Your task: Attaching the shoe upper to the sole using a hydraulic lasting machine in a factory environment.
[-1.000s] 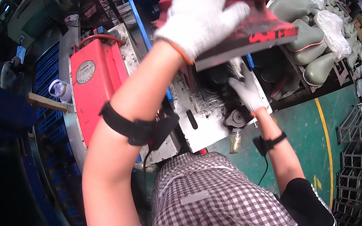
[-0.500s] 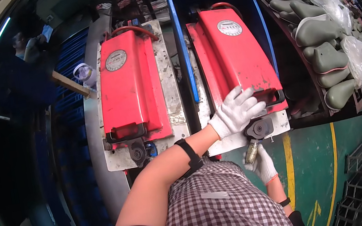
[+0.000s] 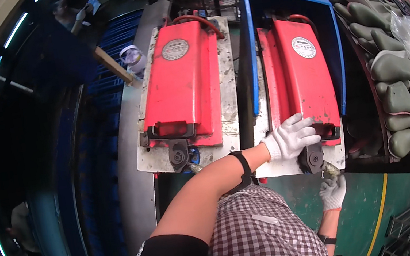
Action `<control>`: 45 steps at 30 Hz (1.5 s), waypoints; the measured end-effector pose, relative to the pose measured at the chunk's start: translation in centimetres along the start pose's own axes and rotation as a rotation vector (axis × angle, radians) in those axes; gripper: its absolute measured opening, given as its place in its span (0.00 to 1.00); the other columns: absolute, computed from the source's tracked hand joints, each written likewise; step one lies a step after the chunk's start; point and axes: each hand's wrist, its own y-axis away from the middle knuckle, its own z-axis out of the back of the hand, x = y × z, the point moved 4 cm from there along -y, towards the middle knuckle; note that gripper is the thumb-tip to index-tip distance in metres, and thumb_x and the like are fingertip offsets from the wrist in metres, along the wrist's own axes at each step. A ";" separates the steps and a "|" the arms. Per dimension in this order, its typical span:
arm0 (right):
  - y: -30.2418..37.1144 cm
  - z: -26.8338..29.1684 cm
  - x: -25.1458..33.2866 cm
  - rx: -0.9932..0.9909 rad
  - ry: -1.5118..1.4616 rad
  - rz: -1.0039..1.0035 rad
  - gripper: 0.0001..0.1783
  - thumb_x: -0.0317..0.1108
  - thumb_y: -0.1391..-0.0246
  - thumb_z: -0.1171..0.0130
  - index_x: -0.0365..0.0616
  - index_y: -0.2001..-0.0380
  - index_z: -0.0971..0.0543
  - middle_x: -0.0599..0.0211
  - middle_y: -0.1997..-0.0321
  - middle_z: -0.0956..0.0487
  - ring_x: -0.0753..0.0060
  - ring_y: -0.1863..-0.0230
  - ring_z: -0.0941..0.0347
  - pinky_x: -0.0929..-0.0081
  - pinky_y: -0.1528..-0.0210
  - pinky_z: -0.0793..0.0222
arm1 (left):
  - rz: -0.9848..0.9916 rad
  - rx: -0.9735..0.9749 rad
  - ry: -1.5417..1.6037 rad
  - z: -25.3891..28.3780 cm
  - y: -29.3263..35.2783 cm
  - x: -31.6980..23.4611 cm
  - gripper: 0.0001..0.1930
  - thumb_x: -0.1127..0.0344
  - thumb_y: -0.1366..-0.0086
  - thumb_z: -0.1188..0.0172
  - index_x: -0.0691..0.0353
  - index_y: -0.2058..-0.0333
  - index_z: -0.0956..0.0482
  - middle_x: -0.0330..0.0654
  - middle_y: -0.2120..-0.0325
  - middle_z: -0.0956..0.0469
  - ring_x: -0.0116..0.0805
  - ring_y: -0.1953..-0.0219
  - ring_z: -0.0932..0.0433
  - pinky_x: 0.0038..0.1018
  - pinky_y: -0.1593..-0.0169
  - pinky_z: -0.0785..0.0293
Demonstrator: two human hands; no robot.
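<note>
Two red box-shaped moulds with round labels stand side by side, a left one and a right one. My left hand, in a white glove, lies with fingers stretched over the front of the right mould, beside its black handle opening. Below it is a dark round latch with a short, worn, yellowish lever handle pointing to the lower right. My gloved right hand has its fingertips at the outer end of that lever, seeming to grip it.
A blue frame surrounds the right mould. Grey-green saddle-shaped pieces fill a rack at the right, some under clear plastic. A clear-and-white container stands left of the left mould. Another person is at the far left.
The view has shifted, so both moulds appear farther right. The lever has swung from lower left to lower right of its latch, my right hand moving with it. My left hand stays on the mould.
</note>
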 end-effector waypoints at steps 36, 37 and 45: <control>8.4 -23.1 -37.9 0.946 1.768 -0.846 0.24 0.60 0.28 0.49 0.51 0.63 0.22 0.65 0.82 0.21 0.76 0.90 0.37 0.80 0.89 0.49 | 1.013 0.591 -0.228 26.5 18.1 5.7 0.29 0.30 0.44 0.37 0.52 0.67 0.11 0.49 0.73 0.14 0.51 0.69 0.14 0.47 0.66 0.20; 8.9 -22.5 -38.7 0.929 1.697 -0.911 0.23 0.59 0.28 0.48 0.51 0.61 0.21 0.68 0.82 0.22 0.78 0.90 0.37 0.80 0.88 0.49 | 1.031 0.599 -0.229 26.5 18.3 5.7 0.28 0.30 0.44 0.37 0.50 0.67 0.11 0.48 0.74 0.14 0.51 0.70 0.14 0.47 0.66 0.21; 11.2 -21.7 -46.6 1.154 1.677 -1.346 0.32 0.55 0.27 0.52 0.41 0.34 0.26 0.52 0.50 0.14 0.70 0.69 0.21 0.79 0.73 0.30 | 0.955 0.563 -0.224 26.2 18.9 5.0 0.29 0.31 0.33 0.44 0.53 0.63 0.13 0.49 0.71 0.15 0.50 0.70 0.15 0.47 0.66 0.22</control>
